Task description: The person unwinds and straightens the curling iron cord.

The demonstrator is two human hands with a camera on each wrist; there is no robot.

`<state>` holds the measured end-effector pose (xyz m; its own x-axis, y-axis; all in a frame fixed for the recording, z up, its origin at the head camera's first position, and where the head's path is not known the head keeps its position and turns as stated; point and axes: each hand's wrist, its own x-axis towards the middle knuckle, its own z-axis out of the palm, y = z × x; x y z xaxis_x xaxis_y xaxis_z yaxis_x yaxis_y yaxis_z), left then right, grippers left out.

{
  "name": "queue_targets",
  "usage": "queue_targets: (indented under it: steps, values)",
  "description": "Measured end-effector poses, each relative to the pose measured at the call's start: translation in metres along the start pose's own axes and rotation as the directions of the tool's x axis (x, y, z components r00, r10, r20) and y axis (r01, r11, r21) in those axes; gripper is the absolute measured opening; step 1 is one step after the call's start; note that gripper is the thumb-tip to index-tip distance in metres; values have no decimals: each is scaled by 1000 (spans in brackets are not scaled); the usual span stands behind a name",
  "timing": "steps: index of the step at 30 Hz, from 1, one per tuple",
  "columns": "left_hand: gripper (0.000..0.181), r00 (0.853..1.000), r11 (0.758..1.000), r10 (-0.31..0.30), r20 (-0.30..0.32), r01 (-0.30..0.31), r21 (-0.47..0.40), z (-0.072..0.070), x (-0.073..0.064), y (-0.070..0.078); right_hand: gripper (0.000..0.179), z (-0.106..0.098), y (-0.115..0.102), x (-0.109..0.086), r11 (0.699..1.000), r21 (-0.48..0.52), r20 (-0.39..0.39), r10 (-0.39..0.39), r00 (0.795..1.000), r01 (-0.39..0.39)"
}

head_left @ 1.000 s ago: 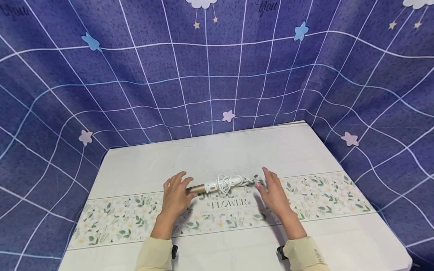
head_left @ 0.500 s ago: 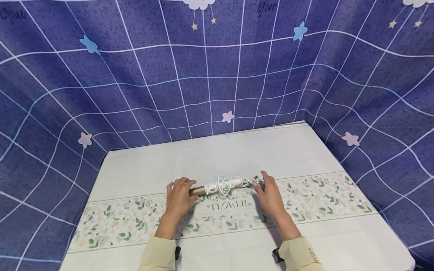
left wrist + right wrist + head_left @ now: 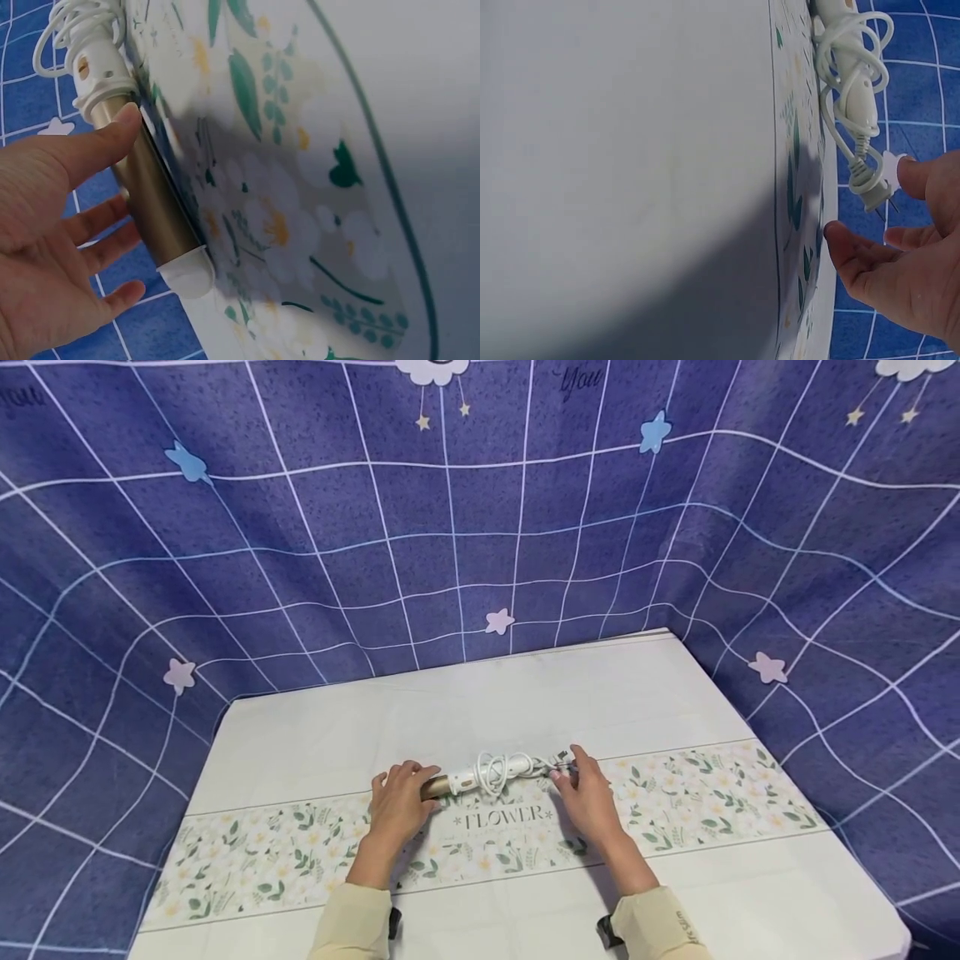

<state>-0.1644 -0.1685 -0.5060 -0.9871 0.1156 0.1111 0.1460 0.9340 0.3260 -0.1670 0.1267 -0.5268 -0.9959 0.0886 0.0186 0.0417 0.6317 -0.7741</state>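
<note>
A curling iron with a white handle and gold barrel lies across the printed band of the tablecloth. Its white cord is looped around the handle, and the two-pin plug points toward my right hand. My left hand is at the barrel end; in the left wrist view the thumb lies over the barrel while the other fingers spread along its far side. Beside the plug, my right hand has thumb and fingers apart, with nothing held between them.
The white tablecloth has a flowered strip with the word FLOWER. Behind and at both sides hangs a blue curtain with white grid lines and stars. Black straps show at the wrists.
Both hands have come closer to the curling iron. The right hand has moved left and slightly down toward the plug; the left has moved slightly right along the barrel.
</note>
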Motion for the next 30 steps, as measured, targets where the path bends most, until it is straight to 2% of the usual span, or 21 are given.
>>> queue_targets:
  steps: [12,23,30]
  values:
    - [49,999,1000,-5,47,5,-17,6,5,-1,62,6,0,1,1000,25,-6,1,1000,-1]
    - [40,999,1000,10,46,-9,-30,7,10,1,61,5,-1,3,999,34,-14,4,1000,-4]
    - [38,998,998,-25,51,27,-48,8,12,3,62,5,1,4,997,71,10,-8,1000,7]
